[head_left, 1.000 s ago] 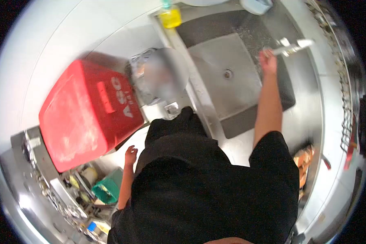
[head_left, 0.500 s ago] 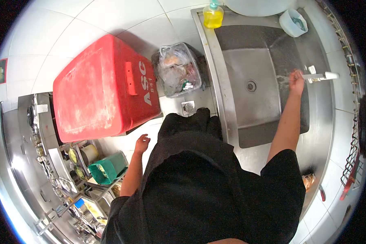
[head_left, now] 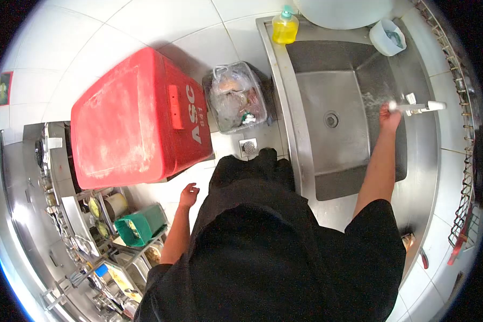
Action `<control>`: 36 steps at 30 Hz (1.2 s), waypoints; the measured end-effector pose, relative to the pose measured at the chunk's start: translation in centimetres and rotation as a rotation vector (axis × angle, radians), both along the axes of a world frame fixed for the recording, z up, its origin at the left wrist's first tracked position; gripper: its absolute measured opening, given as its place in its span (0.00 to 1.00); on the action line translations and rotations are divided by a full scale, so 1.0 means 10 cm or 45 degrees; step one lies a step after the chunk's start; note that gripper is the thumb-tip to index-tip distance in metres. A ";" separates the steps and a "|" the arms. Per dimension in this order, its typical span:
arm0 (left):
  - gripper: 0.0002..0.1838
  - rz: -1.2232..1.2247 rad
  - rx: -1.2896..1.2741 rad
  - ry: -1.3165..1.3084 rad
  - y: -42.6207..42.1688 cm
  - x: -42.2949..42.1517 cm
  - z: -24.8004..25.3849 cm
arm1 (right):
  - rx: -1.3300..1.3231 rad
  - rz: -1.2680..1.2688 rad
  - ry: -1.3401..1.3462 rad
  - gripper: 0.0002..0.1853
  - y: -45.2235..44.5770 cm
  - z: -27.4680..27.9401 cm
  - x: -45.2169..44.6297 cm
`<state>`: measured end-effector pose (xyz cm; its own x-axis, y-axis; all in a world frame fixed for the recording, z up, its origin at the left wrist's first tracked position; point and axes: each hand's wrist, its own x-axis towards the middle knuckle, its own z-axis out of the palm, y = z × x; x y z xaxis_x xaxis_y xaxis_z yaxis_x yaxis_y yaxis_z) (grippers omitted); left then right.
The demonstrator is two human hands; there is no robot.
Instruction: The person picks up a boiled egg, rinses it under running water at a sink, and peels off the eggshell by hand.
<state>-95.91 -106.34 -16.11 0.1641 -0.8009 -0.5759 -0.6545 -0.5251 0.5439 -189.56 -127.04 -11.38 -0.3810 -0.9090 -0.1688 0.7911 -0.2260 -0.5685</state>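
My right hand (head_left: 389,118) is over the sink (head_left: 335,145), at the end of the white-and-metal tap (head_left: 421,107). Its fingers are loosely bent and partly covered by the spout, and I see nothing held in them. Water (head_left: 374,102) sprays from beside the fingertips into the basin. Down at my left side hangs my left hand (head_left: 189,195), open with slightly curled fingers and nothing in it. It is apart from the large red bin (head_left: 129,123) marked "ASC 841".
A soap pump bottle (head_left: 285,28) with yellow liquid and a white container (head_left: 386,38) stand on the sink's rim. A lined trash bin (head_left: 236,96) sits beside the sink. At lower left, shelves hold a green container (head_left: 139,224); a wire rack (head_left: 461,214) runs along the right wall.
My right hand has shifted slightly left and down, its fingertips now partly behind the spout's end. The spray has changed shape. My left hand is nearly still; the view has moved a little.
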 end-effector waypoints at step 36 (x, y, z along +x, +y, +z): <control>0.17 -0.168 -0.073 0.179 -0.52 -0.83 0.94 | 0.612 -0.250 0.066 0.11 0.12 -0.35 0.38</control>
<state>-104.19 -111.51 -6.75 -0.0229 -0.8424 -0.5384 -0.6311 -0.4055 0.6613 -185.75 -125.82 -14.87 -0.5555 -0.6440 -0.5260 0.7282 -0.0715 -0.6816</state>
